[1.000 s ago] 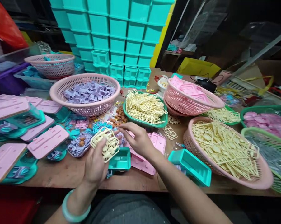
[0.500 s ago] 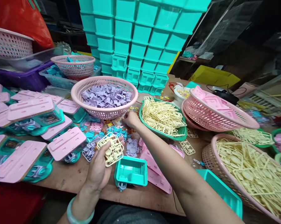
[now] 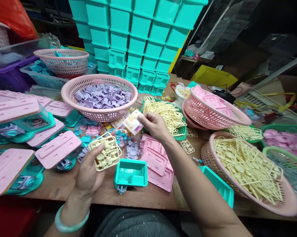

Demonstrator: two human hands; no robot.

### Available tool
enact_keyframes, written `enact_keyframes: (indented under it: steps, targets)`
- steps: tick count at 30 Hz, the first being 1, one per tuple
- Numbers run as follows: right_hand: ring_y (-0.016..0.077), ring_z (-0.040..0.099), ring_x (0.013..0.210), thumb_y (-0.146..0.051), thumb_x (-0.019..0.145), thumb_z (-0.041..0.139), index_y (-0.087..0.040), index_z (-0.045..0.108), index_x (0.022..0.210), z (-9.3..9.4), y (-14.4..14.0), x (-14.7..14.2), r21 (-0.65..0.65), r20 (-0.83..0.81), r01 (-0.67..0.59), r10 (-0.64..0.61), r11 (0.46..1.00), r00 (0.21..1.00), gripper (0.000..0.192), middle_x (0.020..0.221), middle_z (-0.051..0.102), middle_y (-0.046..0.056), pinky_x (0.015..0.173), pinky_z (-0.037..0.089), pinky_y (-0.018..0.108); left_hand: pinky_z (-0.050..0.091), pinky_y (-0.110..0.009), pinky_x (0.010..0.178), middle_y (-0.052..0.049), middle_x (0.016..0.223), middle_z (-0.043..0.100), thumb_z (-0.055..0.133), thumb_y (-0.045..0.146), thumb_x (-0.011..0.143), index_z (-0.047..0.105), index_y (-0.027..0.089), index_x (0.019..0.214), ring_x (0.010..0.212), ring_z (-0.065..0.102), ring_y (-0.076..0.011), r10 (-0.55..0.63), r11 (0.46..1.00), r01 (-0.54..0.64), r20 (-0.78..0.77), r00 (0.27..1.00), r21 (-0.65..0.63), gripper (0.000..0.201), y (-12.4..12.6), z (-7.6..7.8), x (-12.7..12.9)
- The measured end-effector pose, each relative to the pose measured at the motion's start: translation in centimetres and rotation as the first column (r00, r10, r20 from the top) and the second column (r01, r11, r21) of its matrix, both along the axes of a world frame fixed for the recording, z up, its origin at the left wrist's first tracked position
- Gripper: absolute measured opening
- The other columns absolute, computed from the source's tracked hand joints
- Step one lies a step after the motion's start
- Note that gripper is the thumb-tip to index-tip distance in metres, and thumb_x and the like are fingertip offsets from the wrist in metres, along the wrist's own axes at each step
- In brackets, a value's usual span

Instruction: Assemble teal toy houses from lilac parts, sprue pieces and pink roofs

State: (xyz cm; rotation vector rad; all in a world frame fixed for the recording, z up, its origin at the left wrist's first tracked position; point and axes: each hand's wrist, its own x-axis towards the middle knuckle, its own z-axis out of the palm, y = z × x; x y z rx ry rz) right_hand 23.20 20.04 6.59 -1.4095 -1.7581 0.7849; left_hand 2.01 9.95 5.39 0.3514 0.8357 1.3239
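Between the thumb and fingers of my left hand is a cream plastic sprue frame with small moulded parts in it. My right hand pinches a small printed sheet by its right edge, raised over the loose parts. Whether the sheet is card or a sticker sheet I cannot make out. Below and between my hands stands an open turquoise plastic box with compartments and a grey-purple clip on its front. Pink plastic lids lie overlapped to its right.
A pink basket of purple parts stands behind my hands. Cream sprues fill a green basket and a pink basket at right. Pink-lidded turquoise boxes crowd the left. Stacked turquoise boxes rise at the back.
My right hand has come up and toward me from beside the purple-parts basket, now with the printed sheet in it. My left hand still holds the cream sprue. The camera view has shifted.
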Motion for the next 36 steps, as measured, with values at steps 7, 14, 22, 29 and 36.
enact_keyframes:
  steps: [7, 14, 22, 29, 36]
  targets:
    - [0.0102, 0.045, 0.059, -0.059, 0.092, 0.063, -0.02, 0.052, 0.065, -1.3, -8.6, 1.1, -0.1, -0.267, -0.303, 0.268, 0.948, 0.926, 0.049, 0.063, 0.048, -0.004, 0.054, 0.038, 0.022, 0.067, -0.04, 0.079, -0.014, 0.109, 0.081, 0.088, 0.031, 0.071, 0.077, 0.016, 0.118, 0.103, 0.076, -0.0369, -0.448, 0.894, 0.442, -0.17, 0.878, -0.073, 0.05, -0.8, 0.6, 0.1]
    - [0.0327, 0.047, 0.143, -0.04, 0.101, 0.054, -0.017, 0.058, 0.139, -7.5, -8.9, 5.4, 0.129, 0.413, -0.001, -0.053, 0.992, 0.909, 0.043, 0.149, 0.055, 0.02, 0.118, 0.037, 0.059, 0.069, -0.039, 0.074, -0.012, 0.1, 0.083, 0.094, 0.029, 0.059, 0.082, 0.015, 0.098, 0.095, 0.078, -0.0374, -0.25, 0.963, 0.22, -0.202, 0.947, -0.157, 0.043, -0.2, 0.7, 1.8]
    - [0.0329, 0.055, 0.135, -0.031, 0.102, 0.053, -0.016, 0.063, 0.131, -10.2, -12.7, 8.2, 0.189, 0.528, -0.086, -0.028, 0.978, 0.849, 0.034, 0.137, 0.062, 0.021, 0.118, 0.038, 0.063, 0.066, -0.039, 0.088, -0.008, 0.107, 0.082, 0.086, 0.022, 0.068, 0.08, 0.017, 0.106, 0.106, 0.076, -0.0352, -0.114, 0.984, 0.085, -0.188, 0.975, -0.156, 0.04, 0.5, 0.1, 3.1]
    - [0.0298, 0.055, 0.134, -0.033, 0.106, 0.043, -0.018, 0.071, 0.121, -8.9, -8.8, 6.7, 0.077, 0.535, 0.097, -0.124, 0.992, 0.836, 0.034, 0.146, 0.06, 0.017, 0.114, 0.045, 0.052, 0.065, -0.04, 0.093, -0.009, 0.105, 0.083, 0.082, 0.023, 0.074, 0.081, 0.015, 0.1, 0.112, 0.074, -0.0355, -0.119, 0.985, 0.095, -0.174, 0.977, -0.143, 0.027, 0.8, -0.1, 4.4]
    - [0.0319, 0.064, 0.121, -0.023, 0.101, 0.05, -0.01, 0.074, 0.11, -8.0, -5.7, 4.6, 0.052, 0.495, 0.174, -0.177, 0.983, 0.851, 0.029, 0.126, 0.07, 0.022, 0.108, 0.048, 0.049, 0.065, -0.041, 0.092, -0.01, 0.1, 0.083, 0.084, 0.024, 0.073, 0.078, 0.014, 0.105, 0.11, 0.074, -0.0355, -0.091, 0.989, 0.066, -0.195, 0.977, -0.131, 0.034, 0.4, 0.1, 4.8]
